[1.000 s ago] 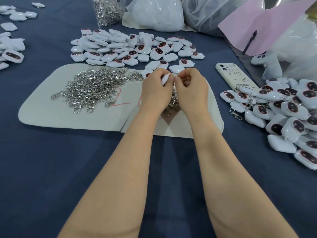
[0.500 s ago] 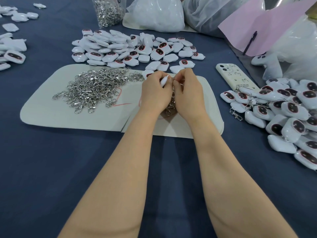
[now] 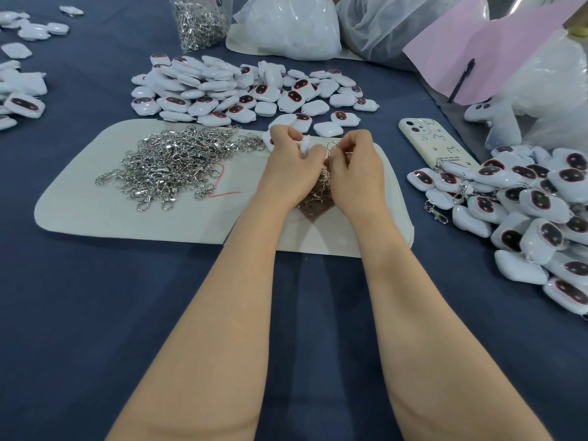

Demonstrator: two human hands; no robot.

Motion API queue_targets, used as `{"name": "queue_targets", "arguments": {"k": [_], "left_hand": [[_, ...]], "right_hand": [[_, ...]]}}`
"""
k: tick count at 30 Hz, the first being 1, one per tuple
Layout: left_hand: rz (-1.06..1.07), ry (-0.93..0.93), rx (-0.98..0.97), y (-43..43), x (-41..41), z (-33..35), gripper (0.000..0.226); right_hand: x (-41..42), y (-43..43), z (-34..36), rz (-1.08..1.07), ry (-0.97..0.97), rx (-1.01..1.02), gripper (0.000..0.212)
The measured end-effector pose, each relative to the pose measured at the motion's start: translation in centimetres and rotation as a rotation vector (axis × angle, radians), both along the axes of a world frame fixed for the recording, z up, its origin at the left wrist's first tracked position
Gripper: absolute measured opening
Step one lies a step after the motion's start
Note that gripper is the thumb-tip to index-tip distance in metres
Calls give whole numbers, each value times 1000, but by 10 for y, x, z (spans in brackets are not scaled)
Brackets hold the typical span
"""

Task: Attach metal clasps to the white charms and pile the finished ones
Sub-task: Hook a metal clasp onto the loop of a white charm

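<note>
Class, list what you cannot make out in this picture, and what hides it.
1. Head view: whether clasp and charm are joined; the left hand and right hand cover them.
2. Head view: how far the finished pile extends; right edge cuts it.
3. Head view: top of clasp bag; upper edge cuts it.

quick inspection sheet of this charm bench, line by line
surface: blue tablecloth; beige mat under the hands
job's things: clasp heap on the mat; charm pile without clasps behind it; finished pile at right; bagged clasps at the back
clutter: phone, pink paper, pen, plastic bags, white plush
grippers: left hand grips a white charm; right hand pinches a clasp
cables: nothing seen
surroundings: more charms at the left edge
</note>
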State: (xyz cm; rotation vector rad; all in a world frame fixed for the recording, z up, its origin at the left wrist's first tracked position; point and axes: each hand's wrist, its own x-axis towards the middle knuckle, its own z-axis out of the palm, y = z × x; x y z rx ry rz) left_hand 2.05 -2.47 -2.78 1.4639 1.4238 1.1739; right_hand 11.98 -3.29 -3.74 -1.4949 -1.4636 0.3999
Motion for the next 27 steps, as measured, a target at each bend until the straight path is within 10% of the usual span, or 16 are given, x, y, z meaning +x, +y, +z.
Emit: {"name": "queue_targets", "arguments": {"k": [27], "left_hand": [[-35,87,42,6,-8,-3,28]], "right_hand": [[-2,-2,-1,74,-211,-7,14]]}}
